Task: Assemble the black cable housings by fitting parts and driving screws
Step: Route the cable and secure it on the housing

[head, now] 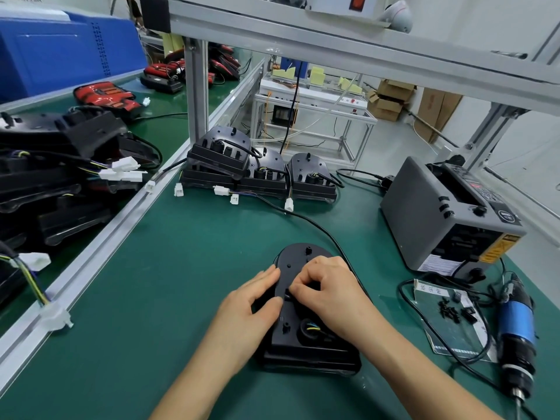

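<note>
A black cable housing (298, 341) lies back side up on the green mat near the front edge. My left hand (247, 301) holds its left edge, fingers curled around the side. My right hand (325, 291) rests on top of the housing and pinches a small black part (287, 295) at its middle. A round port with coloured wires (310, 328) shows near the housing's lower end. The blue electric screwdriver (515, 325) lies at the right. Small black screws and parts (454, 309) lie on a clear sheet beside it.
Three more housings with white connectors (260, 174) stand at the back of the mat. A grey tape dispenser (448, 216) sits at the right. A pile of black housings (57, 174) fills the left conveyor. An aluminium post (197, 95) rises behind.
</note>
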Demonstrator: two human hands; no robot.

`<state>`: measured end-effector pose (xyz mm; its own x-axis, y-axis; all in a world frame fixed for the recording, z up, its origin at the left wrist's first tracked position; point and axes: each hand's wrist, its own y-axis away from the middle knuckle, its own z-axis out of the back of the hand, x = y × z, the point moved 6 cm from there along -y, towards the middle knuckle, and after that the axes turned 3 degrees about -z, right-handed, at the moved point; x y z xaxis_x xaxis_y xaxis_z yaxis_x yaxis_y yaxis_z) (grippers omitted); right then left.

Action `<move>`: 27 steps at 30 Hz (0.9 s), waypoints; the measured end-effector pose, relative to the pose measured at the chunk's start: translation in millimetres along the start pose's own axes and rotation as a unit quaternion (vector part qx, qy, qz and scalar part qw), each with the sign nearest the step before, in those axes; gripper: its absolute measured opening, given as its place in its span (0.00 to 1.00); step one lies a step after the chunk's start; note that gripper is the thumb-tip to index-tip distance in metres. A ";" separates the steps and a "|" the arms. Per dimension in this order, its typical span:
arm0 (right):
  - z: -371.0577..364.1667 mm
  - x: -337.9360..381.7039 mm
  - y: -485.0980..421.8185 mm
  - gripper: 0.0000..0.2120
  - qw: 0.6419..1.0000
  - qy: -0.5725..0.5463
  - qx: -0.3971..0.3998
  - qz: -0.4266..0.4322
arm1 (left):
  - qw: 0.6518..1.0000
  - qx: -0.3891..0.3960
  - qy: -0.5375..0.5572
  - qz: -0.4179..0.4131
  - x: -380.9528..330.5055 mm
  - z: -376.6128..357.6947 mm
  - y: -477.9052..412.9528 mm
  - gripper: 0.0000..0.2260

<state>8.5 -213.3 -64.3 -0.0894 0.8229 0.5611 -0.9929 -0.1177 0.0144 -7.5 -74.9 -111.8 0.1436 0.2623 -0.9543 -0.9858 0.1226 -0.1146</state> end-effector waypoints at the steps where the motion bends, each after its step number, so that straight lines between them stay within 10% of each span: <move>1: -0.1 0.2 -0.1 0.11 1.000 0.004 0.000 0.000 | 1.000 -0.006 -0.001 0.001 0.1 0.2 -0.7 0.19; 21: 1.1 -5.7 -2.0 0.10 0.999 0.021 -0.042 0.005 | 0.997 -0.060 -0.032 0.037 -3.3 -2.8 -15.2 0.15; 27: 17.0 -30.5 9.0 0.10 0.997 -0.014 -0.081 0.011 | 0.972 -0.060 -0.189 -0.126 -22.0 7.8 3.9 0.20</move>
<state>3.6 -248.9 -67.2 -0.1120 0.8054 0.5820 -0.9905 -0.0433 -0.1306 -13.8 -72.7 -89.1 0.3820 0.5741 -0.7243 -0.9147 0.1230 -0.3849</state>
